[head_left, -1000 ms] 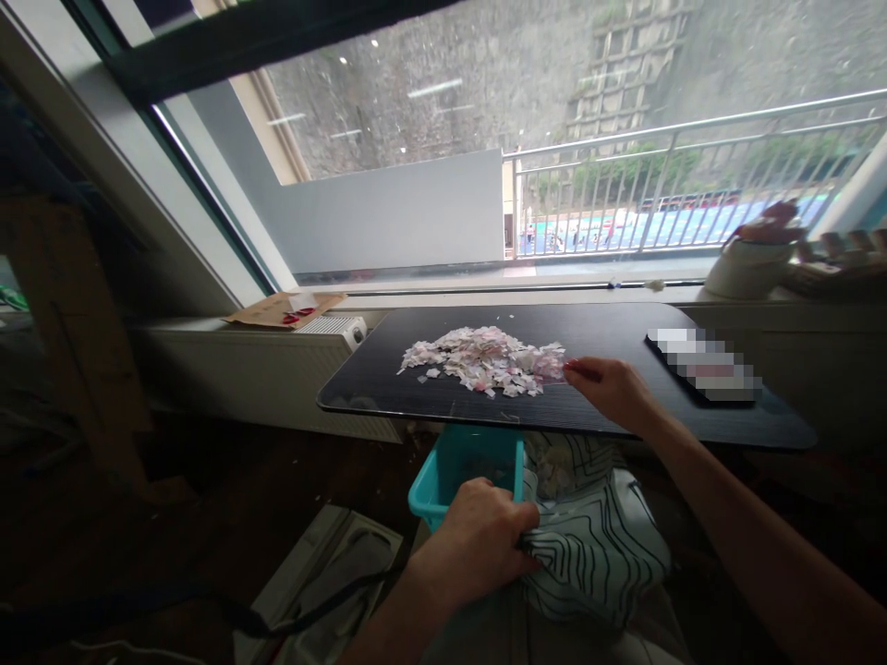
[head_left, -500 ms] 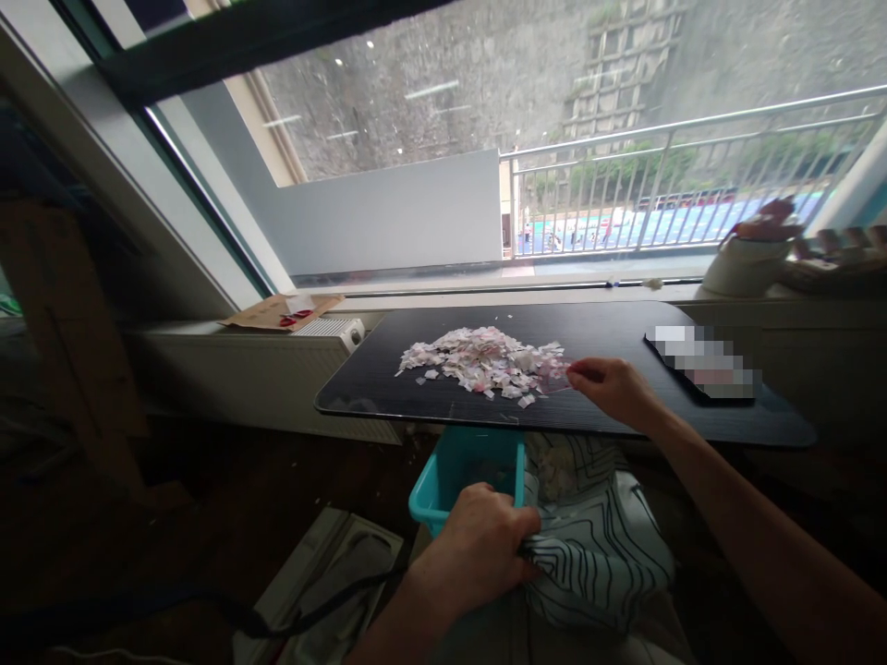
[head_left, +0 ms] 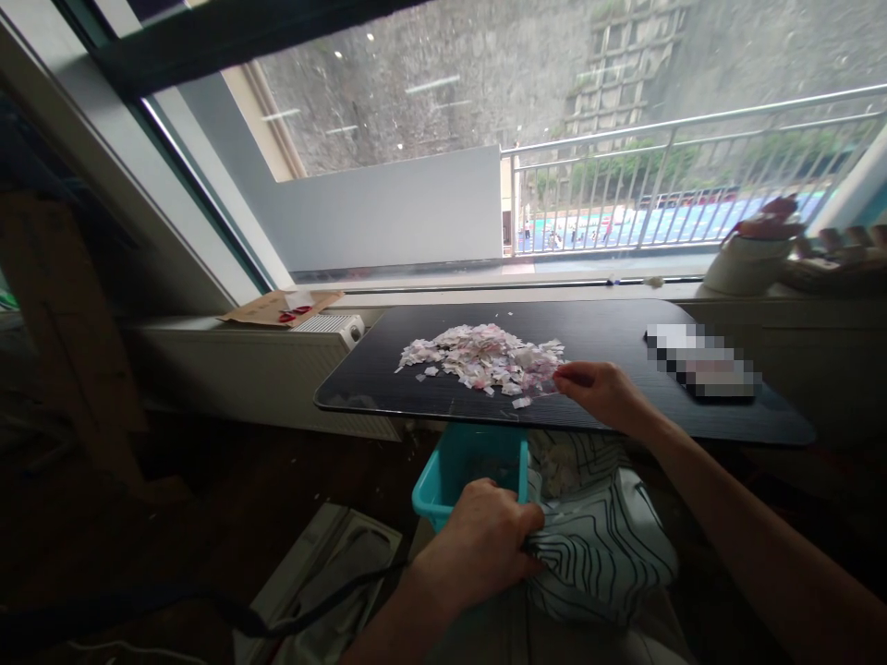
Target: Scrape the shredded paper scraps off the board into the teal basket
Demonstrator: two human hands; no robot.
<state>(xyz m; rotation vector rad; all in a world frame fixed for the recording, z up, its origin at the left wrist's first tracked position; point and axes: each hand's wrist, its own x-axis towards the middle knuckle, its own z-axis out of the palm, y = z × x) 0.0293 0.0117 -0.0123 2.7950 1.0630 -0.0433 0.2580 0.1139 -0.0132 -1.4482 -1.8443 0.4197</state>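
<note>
From the heap of paper scraps (head_left: 471, 356) on the table (head_left: 610, 332), the right hand (head_left: 600, 392) is at four o'clock, a blurred object (head_left: 703, 365) farther out at three, the windowsill (head_left: 430, 297) at twelve, the radiator (head_left: 277, 379) at nine; at six, below the table's edge, a bin (head_left: 430, 499), with the left hand (head_left: 481, 536) before it, gripping cloth (head_left: 602, 545) at five.

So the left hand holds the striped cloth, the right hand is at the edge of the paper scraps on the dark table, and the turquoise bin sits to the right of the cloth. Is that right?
Not quite: the head view shows the turquoise bin to the left of the striped cloth. The rest is right.
</note>
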